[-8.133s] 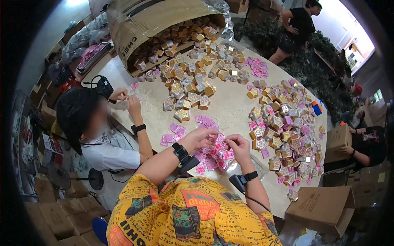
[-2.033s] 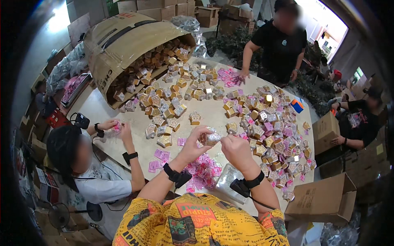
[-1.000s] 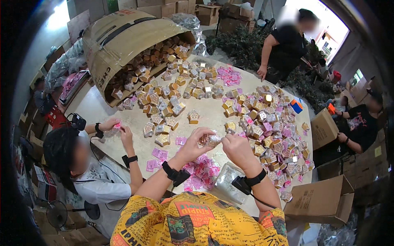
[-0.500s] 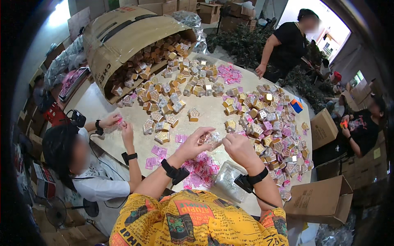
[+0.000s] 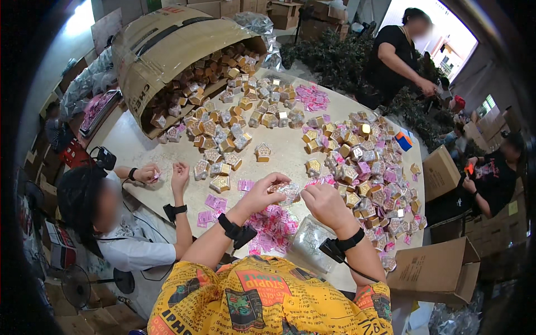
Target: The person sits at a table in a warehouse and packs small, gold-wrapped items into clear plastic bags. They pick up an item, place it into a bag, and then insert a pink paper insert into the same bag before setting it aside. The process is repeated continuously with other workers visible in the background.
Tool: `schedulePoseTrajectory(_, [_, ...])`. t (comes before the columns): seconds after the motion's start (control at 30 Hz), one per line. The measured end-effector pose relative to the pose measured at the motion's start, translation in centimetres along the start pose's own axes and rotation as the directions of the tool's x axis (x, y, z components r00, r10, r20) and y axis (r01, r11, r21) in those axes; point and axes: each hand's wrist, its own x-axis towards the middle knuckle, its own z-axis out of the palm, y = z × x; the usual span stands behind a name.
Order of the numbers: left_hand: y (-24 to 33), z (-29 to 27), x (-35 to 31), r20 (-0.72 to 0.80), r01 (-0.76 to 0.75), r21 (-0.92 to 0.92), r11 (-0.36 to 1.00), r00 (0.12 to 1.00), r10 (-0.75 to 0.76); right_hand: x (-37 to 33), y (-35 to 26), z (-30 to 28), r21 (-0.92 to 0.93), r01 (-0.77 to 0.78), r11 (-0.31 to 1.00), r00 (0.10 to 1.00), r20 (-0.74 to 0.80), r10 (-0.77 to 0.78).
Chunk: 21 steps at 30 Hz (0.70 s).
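Note:
My left hand (image 5: 260, 196) is closed around a small glittery box in clear wrap (image 5: 288, 192), held above the table. Just right of it, my right hand (image 5: 325, 204) is in a pinch with its fingertips close to the wrap. A pink printed slip (image 5: 320, 180) shows at those fingertips and seems held by them. Below my hands lies a heap of pink slips (image 5: 272, 228). Beside my right wrist is a clear plastic bag (image 5: 312, 243). A single gold pentagon-shaped box (image 5: 263, 152) stands beyond my left hand.
Piled on the right are many gold boxes with pink slips (image 5: 368, 178). More spill from a large tipped carton (image 5: 167, 58) at far left. On the left, a co-worker's hands (image 5: 148, 173) are over the table. An open carton (image 5: 432, 271) stands at right; other people are beyond.
A pink slip has come into view at my right fingertips. The co-worker's hands on the left have moved apart. The standing person has turned from the table and reaches right.

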Motion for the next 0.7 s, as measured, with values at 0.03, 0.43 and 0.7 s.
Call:
schedulePoseTrajectory(0.03, [0.0,0.0,0.0,0.002,0.008,-0.02,1.0,1.0,-0.008,-0.1,0.0,0.1,0.004,-0.001,1.0,1.0,0.001,0.001])
schedulePoseTrajectory(0.43, [1.0,0.3,0.1,0.019,-0.218,0.352,0.91,0.974,0.226,-1.2,-0.4,1.5,0.054,-0.105,0.993,0.991,-0.083,0.109])
schedulePoseTrajectory(0.7, [-0.7,-0.5,0.6,0.017,-0.062,0.169,0.984,0.998,0.06,-0.7,-0.7,1.3,0.155,-0.091,0.984,0.99,-0.096,0.106])
